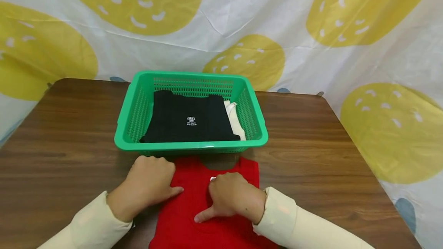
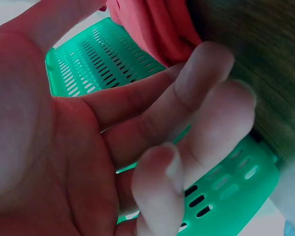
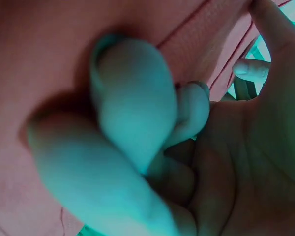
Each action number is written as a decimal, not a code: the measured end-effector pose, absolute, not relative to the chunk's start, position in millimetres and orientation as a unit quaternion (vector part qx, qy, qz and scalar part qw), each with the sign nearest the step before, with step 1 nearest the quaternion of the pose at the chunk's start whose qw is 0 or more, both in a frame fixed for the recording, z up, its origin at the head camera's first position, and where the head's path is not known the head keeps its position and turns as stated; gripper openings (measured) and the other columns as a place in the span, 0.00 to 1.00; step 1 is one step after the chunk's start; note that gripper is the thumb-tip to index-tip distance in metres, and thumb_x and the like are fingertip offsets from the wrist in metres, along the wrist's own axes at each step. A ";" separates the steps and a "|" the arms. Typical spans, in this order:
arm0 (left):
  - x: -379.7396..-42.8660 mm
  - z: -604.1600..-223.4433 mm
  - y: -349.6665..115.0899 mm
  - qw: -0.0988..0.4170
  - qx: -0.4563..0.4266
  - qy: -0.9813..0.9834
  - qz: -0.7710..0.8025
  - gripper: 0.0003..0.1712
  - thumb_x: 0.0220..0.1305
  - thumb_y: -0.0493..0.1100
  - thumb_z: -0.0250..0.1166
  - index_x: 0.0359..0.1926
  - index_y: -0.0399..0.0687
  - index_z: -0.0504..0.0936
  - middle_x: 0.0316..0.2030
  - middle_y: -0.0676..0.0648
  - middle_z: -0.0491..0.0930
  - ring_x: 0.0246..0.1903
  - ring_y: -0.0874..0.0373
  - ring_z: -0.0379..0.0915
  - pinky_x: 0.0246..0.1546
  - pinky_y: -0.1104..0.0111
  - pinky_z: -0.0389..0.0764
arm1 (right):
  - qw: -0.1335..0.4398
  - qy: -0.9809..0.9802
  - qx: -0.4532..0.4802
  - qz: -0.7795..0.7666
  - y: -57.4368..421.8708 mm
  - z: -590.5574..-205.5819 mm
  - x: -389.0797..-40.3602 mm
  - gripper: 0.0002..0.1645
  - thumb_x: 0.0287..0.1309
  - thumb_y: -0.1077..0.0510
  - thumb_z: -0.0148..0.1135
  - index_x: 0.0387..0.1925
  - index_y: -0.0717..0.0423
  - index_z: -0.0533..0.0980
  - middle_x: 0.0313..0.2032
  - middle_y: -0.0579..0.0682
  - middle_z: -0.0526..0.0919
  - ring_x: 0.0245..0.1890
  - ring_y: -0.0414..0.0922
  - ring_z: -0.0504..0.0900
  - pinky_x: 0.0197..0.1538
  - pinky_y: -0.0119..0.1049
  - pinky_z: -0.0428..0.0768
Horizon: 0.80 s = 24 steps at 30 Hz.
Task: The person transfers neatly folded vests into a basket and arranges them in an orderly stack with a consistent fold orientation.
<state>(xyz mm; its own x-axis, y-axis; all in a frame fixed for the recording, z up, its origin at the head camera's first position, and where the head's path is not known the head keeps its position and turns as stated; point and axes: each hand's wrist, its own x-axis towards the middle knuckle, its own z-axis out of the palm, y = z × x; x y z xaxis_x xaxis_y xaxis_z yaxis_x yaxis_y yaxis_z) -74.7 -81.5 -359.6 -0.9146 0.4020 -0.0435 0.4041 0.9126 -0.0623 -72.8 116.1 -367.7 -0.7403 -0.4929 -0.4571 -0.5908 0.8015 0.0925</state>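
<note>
A red garment [image 1: 194, 218] with a scooped neckline and two shoulder parts, like a tank top, lies on the table in front of the basket. My left hand [image 1: 147, 180] is at its left edge, the thumb reaching onto the cloth. In the left wrist view the fingers [image 2: 206, 73] bend loosely beside a red fold, with nothing gripped in the palm. Over the middle of the garment rests my right hand [image 1: 233, 195], thumb spread. Its bent fingertips [image 3: 137, 93] touch the cloth in the right wrist view. A small white mark [image 1: 212, 178] shows beside the knuckles.
Just beyond the hands stands a green perforated basket [image 1: 190, 146]. Inside it lie a folded black garment [image 1: 188, 120] with a small white print and a cream cloth [image 1: 235, 122] partly under it. Behind the wooden table [image 1: 311, 145] hangs a patterned curtain [image 1: 221, 14].
</note>
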 end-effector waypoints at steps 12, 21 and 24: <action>-74.5 -364.0 -80.8 0.008 0.214 0.976 -0.042 0.28 0.46 0.66 0.75 0.14 0.52 0.74 0.14 0.50 0.73 0.17 0.53 0.71 0.19 0.59 0.72 | 0.348 0.858 -0.294 -0.236 196.3 -343.5 -104.4 0.15 0.58 0.42 0.69 0.28 0.45 0.75 0.19 0.46 0.80 0.15 0.41 0.78 0.28 0.31 0.78; -73.7 -366.5 -82.6 -0.018 0.213 0.976 -0.042 0.31 0.43 0.66 0.77 0.12 0.52 0.71 0.12 0.50 0.71 0.15 0.54 0.69 0.16 0.61 0.70 | 0.241 0.903 -0.212 -0.287 249.1 -362.0 -125.6 0.28 0.59 0.48 0.70 0.52 0.58 0.69 0.26 0.48 0.79 0.12 0.41 0.75 0.25 0.37 0.80; -75.0 -367.0 -82.0 -0.028 0.212 0.976 -0.038 0.32 0.42 0.67 0.78 0.13 0.52 0.70 0.12 0.50 0.70 0.14 0.55 0.68 0.16 0.61 0.70 | 0.243 0.902 -0.204 -0.292 250.0 -368.0 -127.9 0.36 0.57 0.46 0.72 0.58 0.58 0.66 0.35 0.49 0.82 0.15 0.42 0.77 0.27 0.38 0.81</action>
